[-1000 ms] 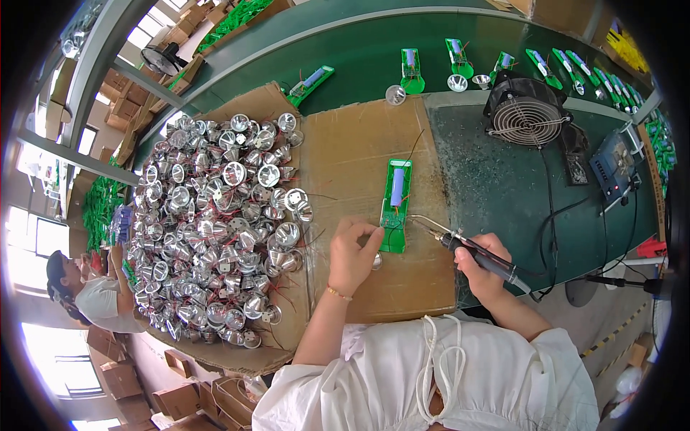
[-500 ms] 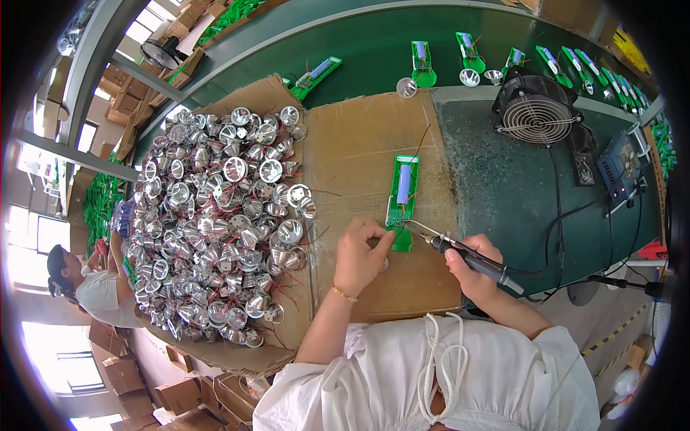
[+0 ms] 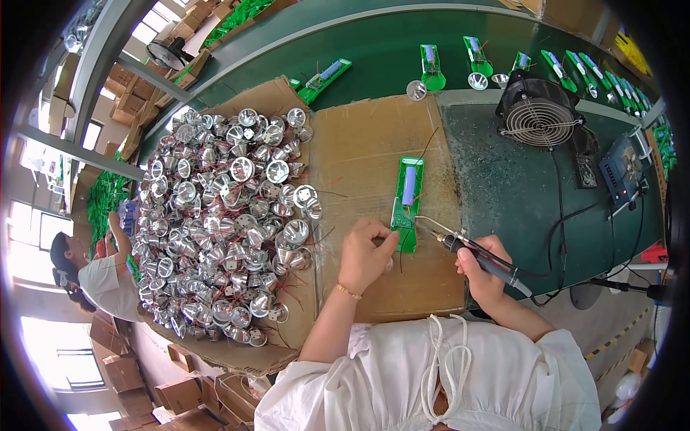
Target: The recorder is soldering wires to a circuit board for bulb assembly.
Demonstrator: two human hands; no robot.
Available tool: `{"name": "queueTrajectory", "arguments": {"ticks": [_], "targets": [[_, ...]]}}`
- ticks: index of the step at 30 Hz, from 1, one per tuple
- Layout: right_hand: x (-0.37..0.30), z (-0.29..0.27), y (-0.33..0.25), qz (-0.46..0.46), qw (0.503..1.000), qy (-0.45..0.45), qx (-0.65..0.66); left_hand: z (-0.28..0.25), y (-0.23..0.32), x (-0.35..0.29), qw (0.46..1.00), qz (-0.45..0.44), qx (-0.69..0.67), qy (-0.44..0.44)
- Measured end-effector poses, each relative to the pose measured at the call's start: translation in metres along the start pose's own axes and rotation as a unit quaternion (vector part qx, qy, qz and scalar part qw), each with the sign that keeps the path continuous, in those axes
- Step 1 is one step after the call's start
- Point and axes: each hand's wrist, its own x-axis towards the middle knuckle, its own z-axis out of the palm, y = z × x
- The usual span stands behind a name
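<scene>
A green plastic flashlight housing (image 3: 411, 164) lies lengthwise on the cardboard in front of me, with a purple cylindrical battery (image 3: 409, 187) and thin wires in it. At the left side of its near end is my left hand (image 3: 364, 255), thumb and fingers pinched together; what they hold is hidden. A bit of a shiny reflector cup (image 3: 389, 264) shows beneath that hand. In my right hand (image 3: 486, 269) is a soldering iron (image 3: 487, 265) with a thin metal tube alongside. Its tip points at the housing's near half from the right; contact cannot be made out.
Heaped silver reflector cups (image 3: 230, 215) with red wires cover the cardboard at left. A fan (image 3: 539, 118) and a blue control box (image 3: 622, 169) stand right, with cables trailing. More green housings (image 3: 431, 68) line the far belt. Another person (image 3: 104, 276) sits at far left.
The iron's tip has drawn back slightly to the right from the housing. A dark wire now hangs past the housing's near end. My left hand stays pinched there; the whole view has shifted slightly.
</scene>
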Motion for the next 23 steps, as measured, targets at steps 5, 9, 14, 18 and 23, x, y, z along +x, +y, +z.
{"name": "queueTrajectory", "arguments": {"ticks": [5,9,14,18,23], "targets": [[0.001,0.001,0.002,-0.006,1.000,-0.013,-0.019,0.001,-0.003,0.004,0.999,0.038,-0.005,0.003],[0.006,0.003,0.006,-0.014,0.998,-0.031,-0.050,0.003,-0.006,0.008,0.999,0.047,0.027,-0.008],[0.010,0.011,0.003,0.042,0.998,-0.017,0.033,0.006,-0.011,0.011,0.996,0.073,0.050,-0.004],[0.010,0.007,0.014,0.022,0.999,-0.038,0.016,0.006,-0.011,0.013,0.996,0.070,0.051,-0.012],[0.009,0.011,0.006,0.065,0.996,-0.008,0.055,0.006,-0.015,0.013,0.998,0.047,0.022,-0.017]]}}
